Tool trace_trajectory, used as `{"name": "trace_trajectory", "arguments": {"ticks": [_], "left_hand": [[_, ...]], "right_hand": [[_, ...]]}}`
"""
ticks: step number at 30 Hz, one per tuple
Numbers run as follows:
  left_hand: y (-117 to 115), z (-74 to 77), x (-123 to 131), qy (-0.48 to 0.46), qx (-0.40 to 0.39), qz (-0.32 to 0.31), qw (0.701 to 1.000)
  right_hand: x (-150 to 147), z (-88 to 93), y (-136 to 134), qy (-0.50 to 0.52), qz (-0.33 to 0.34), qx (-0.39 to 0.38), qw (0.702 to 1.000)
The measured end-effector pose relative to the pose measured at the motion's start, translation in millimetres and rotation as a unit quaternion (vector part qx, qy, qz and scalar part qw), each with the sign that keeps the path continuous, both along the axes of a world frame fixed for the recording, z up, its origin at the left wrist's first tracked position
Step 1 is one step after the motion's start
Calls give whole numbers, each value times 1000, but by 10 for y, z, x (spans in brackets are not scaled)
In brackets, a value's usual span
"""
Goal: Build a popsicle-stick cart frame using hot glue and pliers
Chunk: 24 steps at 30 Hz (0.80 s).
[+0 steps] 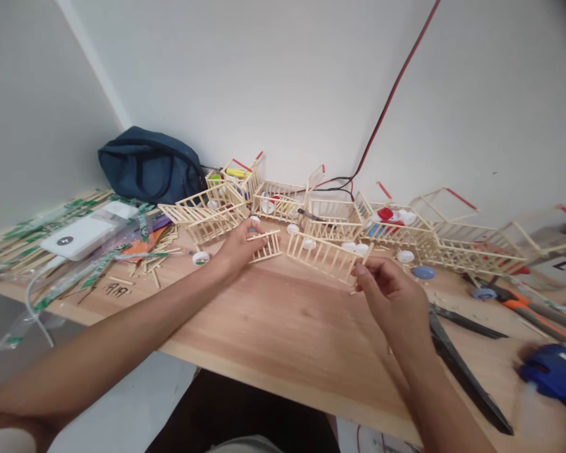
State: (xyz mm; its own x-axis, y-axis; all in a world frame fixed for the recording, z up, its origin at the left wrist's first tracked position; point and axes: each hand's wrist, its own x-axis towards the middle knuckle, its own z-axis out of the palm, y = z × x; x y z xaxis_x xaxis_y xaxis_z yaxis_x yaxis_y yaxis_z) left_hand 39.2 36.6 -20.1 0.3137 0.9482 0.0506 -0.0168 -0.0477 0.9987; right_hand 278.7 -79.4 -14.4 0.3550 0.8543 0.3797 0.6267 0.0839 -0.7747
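Note:
My left hand (242, 244) is closed on a short ladder-like panel of thin wooden sticks (270, 246), held just above the table. My right hand (396, 296) pinches one end of a longer slatted stick panel (321, 258), which slants down to the right. The two panels are close together but apart. Behind them stand several small stick-built carts, among them a slatted cart basket (207, 214) at the left and a cart with a red-tipped handle (332, 217) in the middle. White bottle caps (309, 243) lie around them.
At the left are a dark blue bag (148, 165), a white power bank (79, 233) with a cable, and bundled sticks in plastic (9, 245). Black-handled pliers (471, 371), orange-handled pliers (542, 308) and a blue glue gun (551, 374) lie at the right. A blue cap (423, 272) is near my right hand.

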Motion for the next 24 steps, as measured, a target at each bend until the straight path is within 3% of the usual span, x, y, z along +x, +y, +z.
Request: {"name": "trace_trajectory", "arguments": {"ticks": [6, 13, 16, 24], "left_hand": [[-69, 9, 70, 28, -6, -3, 1000], [-100, 123, 28, 165, 126, 10, 978], [-88, 127, 15, 177, 163, 7, 971], [-91, 116, 12, 165, 144, 16, 976]], "right_hand": [[5, -33, 4, -44, -8, -4, 999], [-27, -40, 8, -56, 1, -18, 998], [-18, -85, 29, -43, 10, -21, 999], [-45, -124, 26, -35, 29, -16, 999]]}}
